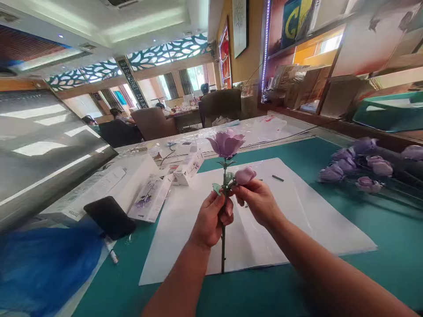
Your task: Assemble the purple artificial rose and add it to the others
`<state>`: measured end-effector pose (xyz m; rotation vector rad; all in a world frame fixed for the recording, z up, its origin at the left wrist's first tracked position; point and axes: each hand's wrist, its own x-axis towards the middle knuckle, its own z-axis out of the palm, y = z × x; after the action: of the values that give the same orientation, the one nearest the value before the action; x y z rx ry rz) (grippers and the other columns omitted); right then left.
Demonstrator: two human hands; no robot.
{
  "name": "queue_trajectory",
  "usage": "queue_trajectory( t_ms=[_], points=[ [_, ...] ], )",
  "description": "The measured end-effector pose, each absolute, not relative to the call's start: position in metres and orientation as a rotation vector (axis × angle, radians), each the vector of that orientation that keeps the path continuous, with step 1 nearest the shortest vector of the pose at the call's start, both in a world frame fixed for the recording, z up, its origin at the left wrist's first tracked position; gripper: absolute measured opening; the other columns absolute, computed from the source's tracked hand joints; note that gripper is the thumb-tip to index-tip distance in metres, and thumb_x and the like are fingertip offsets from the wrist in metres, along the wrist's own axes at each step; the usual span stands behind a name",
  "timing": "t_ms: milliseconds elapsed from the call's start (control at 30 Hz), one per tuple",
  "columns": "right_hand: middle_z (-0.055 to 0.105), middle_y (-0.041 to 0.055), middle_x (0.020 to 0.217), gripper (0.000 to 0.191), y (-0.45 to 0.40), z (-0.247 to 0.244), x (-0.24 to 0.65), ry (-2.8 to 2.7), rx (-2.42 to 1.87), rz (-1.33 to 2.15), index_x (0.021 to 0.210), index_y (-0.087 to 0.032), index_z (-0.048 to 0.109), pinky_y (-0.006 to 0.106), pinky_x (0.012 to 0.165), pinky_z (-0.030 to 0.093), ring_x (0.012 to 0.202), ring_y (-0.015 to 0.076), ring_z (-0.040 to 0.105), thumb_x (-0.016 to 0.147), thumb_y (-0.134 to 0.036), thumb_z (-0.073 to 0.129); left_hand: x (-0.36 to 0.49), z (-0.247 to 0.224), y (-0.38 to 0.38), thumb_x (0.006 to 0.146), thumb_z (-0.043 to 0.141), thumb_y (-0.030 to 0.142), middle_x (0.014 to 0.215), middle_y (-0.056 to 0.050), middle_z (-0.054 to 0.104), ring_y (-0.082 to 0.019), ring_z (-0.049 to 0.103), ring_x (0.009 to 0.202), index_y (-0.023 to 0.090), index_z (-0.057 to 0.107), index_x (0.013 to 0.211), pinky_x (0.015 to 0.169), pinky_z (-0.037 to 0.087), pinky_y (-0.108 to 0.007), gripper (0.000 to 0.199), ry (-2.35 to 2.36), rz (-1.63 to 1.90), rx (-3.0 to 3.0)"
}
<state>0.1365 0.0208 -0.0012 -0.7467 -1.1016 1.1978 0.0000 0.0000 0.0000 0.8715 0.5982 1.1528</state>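
Upright over a white sheet (264,237) stands an artificial flower (226,144) with open pink-purple petals and a dark green stem. My left hand (211,220) is closed around that stem, just below some green leaves. To the right of the stem, a smaller pink bud (245,175) sits beside the leaves. My right hand (259,199) pinches at the base of this bud, its fingertips close to the stem. The exact joint between bud and stem is hidden by fingers. A short dark green piece (278,178) lies on the sheet further right.
Several purple flowers (346,165) lie on the green mat (350,211) at right. Printed boxes (150,196), a black phone (109,216) and blue translucent material (49,268) are at left. People sit at desks in the background.
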Motion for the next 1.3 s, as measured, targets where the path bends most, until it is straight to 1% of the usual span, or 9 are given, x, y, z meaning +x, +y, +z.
queue_trajectory(
  t_ms=[167,333,500,600,833,1000,1200,1300],
  points=[
    [0.063,-0.0008,0.06,0.02,0.0216,-0.0025,0.1354,-1.115,-0.733,1.194,0.064,-0.018,0.068,0.025,0.047,0.036,0.049,0.0094,0.044,0.069,-0.035,0.078,0.0013,-0.002,0.0008,0.071,0.083,0.048,0.052,0.006,0.051,-0.003,0.03,0.041,0.014,0.056,0.086,0.042,0.021,-0.019,0.045,0.601,1.141,0.88],
    [0.063,-0.0004,0.059,0.025,0.021,-0.0012,0.1353,-1.13,-0.763,1.169,0.064,-0.019,0.068,0.025,0.046,0.037,0.048,0.0096,0.044,0.067,-0.04,0.08,0.0008,-0.003,0.0009,0.074,0.08,0.046,0.052,0.007,0.048,-0.004,0.03,0.041,0.015,0.053,0.085,0.042,0.021,-0.019,0.042,0.603,1.129,0.869],
    [0.062,-0.0006,0.058,0.026,0.0204,-0.0003,0.1346,-1.126,-0.794,1.162,0.063,-0.018,0.067,0.026,0.046,0.037,0.048,0.0097,0.044,0.065,-0.041,0.08,-0.001,-0.0037,0.0009,0.077,0.078,0.045,0.052,0.009,0.044,-0.004,0.033,0.04,0.017,0.053,0.089,0.043,0.025,-0.019,0.04,0.598,1.1,0.861],
    [0.063,-0.0005,0.059,0.028,0.0208,-0.0011,0.134,-1.113,-0.769,1.186,0.064,-0.018,0.067,0.026,0.047,0.038,0.05,0.01,0.045,0.063,-0.042,0.082,-0.0008,-0.0031,0.0005,0.079,0.075,0.045,0.053,0.009,0.043,-0.004,0.034,0.04,0.018,0.051,0.087,0.043,0.027,-0.019,0.037,0.599,1.103,0.876],
    [0.062,-0.0009,0.059,0.031,0.0222,-0.0059,0.1329,-1.075,-0.763,1.239,0.063,-0.018,0.066,0.026,0.046,0.038,0.048,0.0095,0.045,0.059,-0.042,0.086,0.0012,-0.0033,-0.001,0.079,0.076,0.046,0.055,0.009,0.045,-0.002,0.03,0.039,0.018,0.047,0.081,0.042,0.023,-0.017,0.04,0.563,1.125,0.904],
    [0.057,-0.0028,0.051,0.032,0.0216,-0.0058,0.1323,-1.064,-0.764,1.253,0.059,-0.018,0.066,0.026,0.045,0.038,0.046,0.0091,0.043,0.057,-0.042,0.088,0.0015,-0.0039,-0.0018,0.079,0.076,0.048,0.054,0.009,0.044,-0.002,0.028,0.039,0.018,0.049,0.082,0.041,0.02,-0.017,0.04,0.553,1.119,0.932],
    [0.057,-0.0027,0.052,0.033,0.0209,-0.003,0.1318,-1.063,-0.747,1.255,0.059,-0.019,0.066,0.025,0.044,0.037,0.046,0.009,0.043,0.054,-0.042,0.089,0.0015,-0.0033,-0.0033,0.081,0.074,0.048,0.054,0.008,0.044,-0.002,0.027,0.039,0.018,0.05,0.081,0.042,0.02,-0.017,0.038,0.543,1.121,0.954],
    [0.055,-0.0033,0.051,0.032,0.0205,-0.0026,0.132,-1.085,-0.744,1.238,0.059,-0.018,0.065,0.025,0.044,0.038,0.046,0.0091,0.043,0.056,-0.041,0.088,0.0018,-0.0046,-0.0029,0.081,0.074,0.047,0.054,0.008,0.043,-0.002,0.027,0.039,0.018,0.049,0.08,0.042,0.02,-0.017,0.038,0.529,1.121,0.955]
  ],
)
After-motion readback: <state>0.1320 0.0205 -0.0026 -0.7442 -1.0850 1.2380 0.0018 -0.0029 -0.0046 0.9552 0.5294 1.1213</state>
